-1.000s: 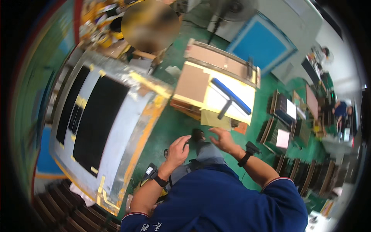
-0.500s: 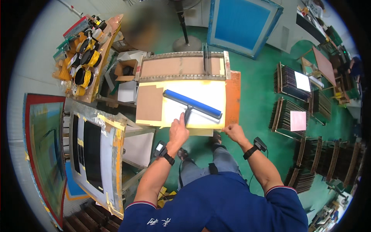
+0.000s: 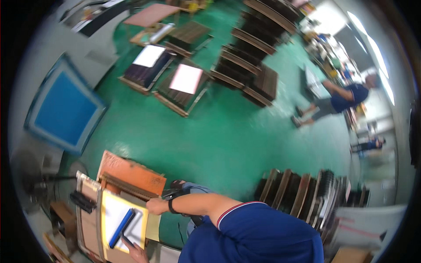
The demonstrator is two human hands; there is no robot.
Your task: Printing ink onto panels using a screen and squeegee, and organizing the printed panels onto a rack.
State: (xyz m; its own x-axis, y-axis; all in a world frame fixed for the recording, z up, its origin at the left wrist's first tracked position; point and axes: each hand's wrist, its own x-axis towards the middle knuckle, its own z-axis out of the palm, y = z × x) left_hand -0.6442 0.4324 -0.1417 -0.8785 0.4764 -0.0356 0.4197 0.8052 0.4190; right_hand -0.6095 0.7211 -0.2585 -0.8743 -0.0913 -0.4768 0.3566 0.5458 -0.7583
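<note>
At the lower left, my left hand (image 3: 139,254) is closed around the black handle of a roller with a long blue barrel (image 3: 119,231). The roller lies slantwise over a white sheet (image 3: 110,215) edged in yellow, on a work table. My right hand (image 3: 154,206) is closed at the sheet's right corner, fingertips bent inward. Whatever it pinches there is hidden. A black strap device (image 3: 172,202) sits on my right wrist.
An orange board (image 3: 131,175) sticks out past the table. Behind leans a blue-framed screen (image 3: 66,107). Dark drying racks (image 3: 258,44) stand on the green floor (image 3: 210,140), two topped with a white sheet (image 3: 149,56) and a pink sheet (image 3: 186,79). Another person (image 3: 344,98) carries a pale panel.
The view has swung to the right, so the table now shows at lower left and more of the room appears. My left hand stays on the roller; my right stays by the sheet's corner.
</note>
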